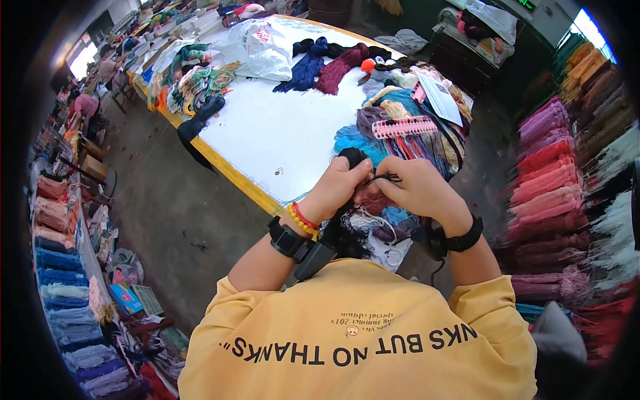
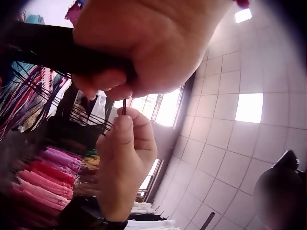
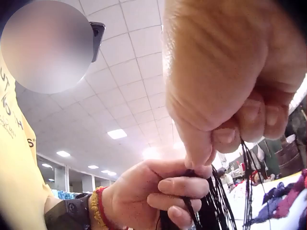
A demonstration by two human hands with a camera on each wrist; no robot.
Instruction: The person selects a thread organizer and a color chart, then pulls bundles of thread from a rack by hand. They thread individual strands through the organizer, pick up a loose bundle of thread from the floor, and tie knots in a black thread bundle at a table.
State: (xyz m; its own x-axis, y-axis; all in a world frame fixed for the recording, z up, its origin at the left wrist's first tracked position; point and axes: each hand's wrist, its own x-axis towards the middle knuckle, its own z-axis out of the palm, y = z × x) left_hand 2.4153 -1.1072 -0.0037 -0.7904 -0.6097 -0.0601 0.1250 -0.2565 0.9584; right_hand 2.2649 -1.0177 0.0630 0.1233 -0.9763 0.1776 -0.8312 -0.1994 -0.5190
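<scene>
A skein of black yarn (image 1: 352, 157) is gripped in my left hand (image 1: 333, 190), over the near edge of the table. Its dark length runs out of the fist in the left wrist view (image 2: 43, 45). Close beside it, my right hand (image 1: 421, 190) pinches a few black strands (image 3: 248, 165) with curled fingers. In the left wrist view, a thin dark strand spans the short gap between the two hands' fingertips. Loose black threads (image 3: 223, 206) hang below both hands in the right wrist view.
The white table (image 1: 260, 140) has a yellow edge. A heap of colourful threads lies under a pink holed card (image 1: 405, 127). Navy (image 1: 308, 67) and maroon skeins (image 1: 340, 67) and a plastic bag (image 1: 257, 50) lie farther back. Yarn bundles (image 1: 543, 193) hang at the right.
</scene>
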